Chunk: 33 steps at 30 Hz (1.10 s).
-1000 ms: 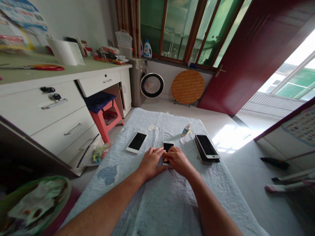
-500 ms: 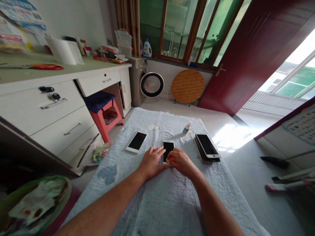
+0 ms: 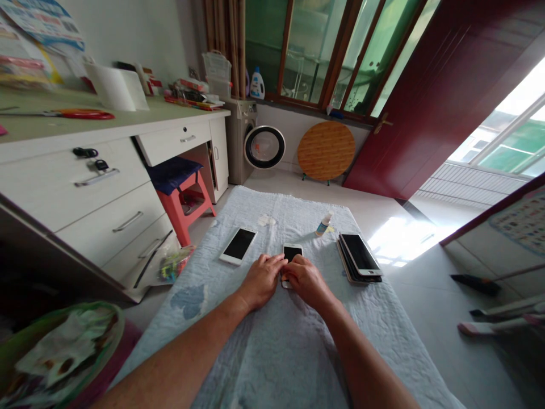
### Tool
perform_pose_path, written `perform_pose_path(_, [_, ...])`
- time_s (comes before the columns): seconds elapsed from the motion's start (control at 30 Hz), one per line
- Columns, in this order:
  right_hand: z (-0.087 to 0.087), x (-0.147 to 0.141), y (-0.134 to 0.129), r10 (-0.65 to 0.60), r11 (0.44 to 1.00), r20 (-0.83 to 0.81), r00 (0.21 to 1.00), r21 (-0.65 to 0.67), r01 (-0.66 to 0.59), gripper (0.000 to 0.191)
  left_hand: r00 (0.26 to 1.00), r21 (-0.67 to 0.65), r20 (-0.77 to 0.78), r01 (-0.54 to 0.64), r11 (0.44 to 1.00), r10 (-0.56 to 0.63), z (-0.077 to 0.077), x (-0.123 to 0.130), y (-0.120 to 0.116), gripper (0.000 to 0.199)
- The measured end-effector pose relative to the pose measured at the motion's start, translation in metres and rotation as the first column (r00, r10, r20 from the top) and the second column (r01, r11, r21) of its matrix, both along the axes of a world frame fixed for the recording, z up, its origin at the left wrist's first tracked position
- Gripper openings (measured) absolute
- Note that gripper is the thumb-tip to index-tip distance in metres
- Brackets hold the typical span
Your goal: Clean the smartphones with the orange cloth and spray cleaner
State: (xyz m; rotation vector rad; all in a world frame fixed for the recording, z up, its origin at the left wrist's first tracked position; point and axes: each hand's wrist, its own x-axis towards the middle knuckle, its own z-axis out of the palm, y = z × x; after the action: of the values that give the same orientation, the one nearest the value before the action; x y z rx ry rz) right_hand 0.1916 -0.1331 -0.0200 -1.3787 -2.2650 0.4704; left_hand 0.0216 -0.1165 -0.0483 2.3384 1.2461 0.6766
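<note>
A white phone with a black screen (image 3: pixel 293 252) lies on the cloth-covered table (image 3: pixel 272 352), partly hidden under both hands. My left hand (image 3: pixel 263 280) rests at its left edge, fingers stretched toward the screen. Over the phone's right side, my right hand (image 3: pixel 305 278) is closed in a pinch on a small orange piece (image 3: pixel 285 276). Another white phone (image 3: pixel 239 245) lies to the left. On the right sits a stack of phones, a white-framed one (image 3: pixel 361 254) on top. A small spray bottle (image 3: pixel 323 224) stands beyond the hands.
At the left are a drawer desk (image 3: pixel 102 187), a red stool (image 3: pixel 183 199) with a dark cushion, and a bin (image 3: pixel 114 341) with waste. Behind the table stand a washing machine (image 3: pixel 239 136) and a round wooden tabletop (image 3: pixel 326 150).
My right hand has moved up the phone and toward my left hand, with the orange piece. It now covers the middle of the screen. The view has shifted slightly.
</note>
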Motion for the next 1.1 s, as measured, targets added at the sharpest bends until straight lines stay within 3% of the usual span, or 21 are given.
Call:
perform_pose_path(0.13, [-0.001,-0.002,-0.003,0.098,0.994,-0.015,0.995,-0.036,-0.099,0.012,1.0,-0.022,0.01,-0.001,1.0,0.001,0.0,0.0,0.001,0.043])
perform_pose_path(0.27, [-0.001,-0.006,-0.004,0.099,0.994,0.009,0.995,-0.048,-0.098,0.011,1.0,-0.027,0.02,0.0,1.0,0.001,0.003,0.0,0.001,0.041])
perform_pose_path(0.57, [0.014,-0.014,-0.007,0.092,0.995,0.249,0.964,0.005,-0.096,0.015,0.999,-0.002,0.034,-0.006,1.0,0.006,0.001,0.0,0.001,0.044])
perform_pose_path(0.93, [0.016,-0.007,-0.011,0.18,0.981,0.215,0.96,-0.112,-0.159,0.012,1.0,-0.034,-0.025,0.014,0.999,-0.014,0.008,-0.001,0.001,0.046])
perform_pose_path(1.1, [0.019,-0.008,-0.013,0.146,0.98,0.239,0.96,-0.168,-0.107,0.007,0.998,-0.049,-0.064,0.02,0.999,-0.023,0.012,-0.002,-0.001,0.044])
